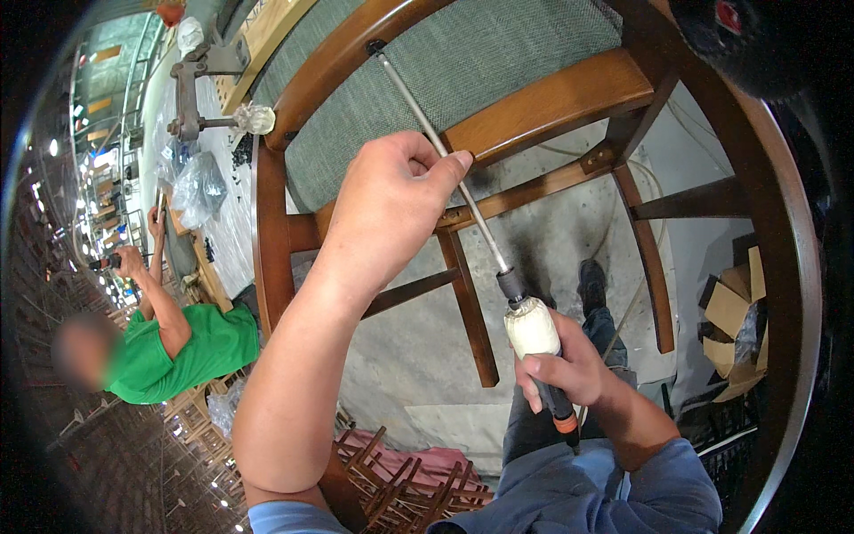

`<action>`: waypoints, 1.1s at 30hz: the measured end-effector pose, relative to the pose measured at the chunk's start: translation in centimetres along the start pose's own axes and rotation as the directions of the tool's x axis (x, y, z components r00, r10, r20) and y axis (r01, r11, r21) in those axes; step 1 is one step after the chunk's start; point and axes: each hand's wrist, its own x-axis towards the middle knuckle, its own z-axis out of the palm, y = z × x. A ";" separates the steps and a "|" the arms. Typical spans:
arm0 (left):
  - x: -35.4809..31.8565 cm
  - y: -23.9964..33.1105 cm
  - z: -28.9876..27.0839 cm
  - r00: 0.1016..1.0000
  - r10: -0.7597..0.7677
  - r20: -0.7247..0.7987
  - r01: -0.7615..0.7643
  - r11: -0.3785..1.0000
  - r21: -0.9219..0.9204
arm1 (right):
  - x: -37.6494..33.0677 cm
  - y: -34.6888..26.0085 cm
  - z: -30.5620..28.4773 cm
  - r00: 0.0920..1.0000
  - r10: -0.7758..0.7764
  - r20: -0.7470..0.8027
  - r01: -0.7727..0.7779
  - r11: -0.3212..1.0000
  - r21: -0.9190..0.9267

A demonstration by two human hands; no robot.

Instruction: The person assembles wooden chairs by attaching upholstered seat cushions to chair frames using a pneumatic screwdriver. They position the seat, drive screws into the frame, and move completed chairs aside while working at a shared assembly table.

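My right hand [574, 365] is wrapped around a power screwdriver [533, 327], whose dark body has a pale wrapped front and an orange ring near its rear. A long steel bit [485, 230] runs from it up to a dark hole in a curved brown wooden chair rail [329, 76]. Partway along that bit, my left hand [387, 191] pinches it between thumb and fingers. Behind the hands is the wooden chair [551, 98], with grey-green woven upholstery [516, 44]. Whether a screw sits at the bit's tip is too small to tell.
A metal clamp [187, 93] with a wrapped pad presses near the chair at upper left. Plastic bags [200, 189] lie on the bench beside it. A co-worker in a green shirt [191, 351] stands left. An open cardboard box [734, 325] is at right; stacked wooden frames [418, 485] are below.
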 end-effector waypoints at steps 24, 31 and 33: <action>0.3 0.5 -1.4 0.976 0.049 -0.210 -0.105 0.959 -0.264 | 1.2 -0.1 -0.2 1.000 -0.020 -0.012 0.020 1.000 -0.001; 1.1 -0.3 -2.8 0.935 0.130 -0.331 -0.292 0.811 -0.507 | -1.5 1.9 -0.5 0.999 -0.049 -0.023 0.047 0.994 -0.098; 1.1 0.0 -3.0 0.937 0.093 -0.335 -0.276 0.787 -0.552 | -2.6 3.1 -0.6 0.998 -0.059 -0.020 0.056 0.990 -0.132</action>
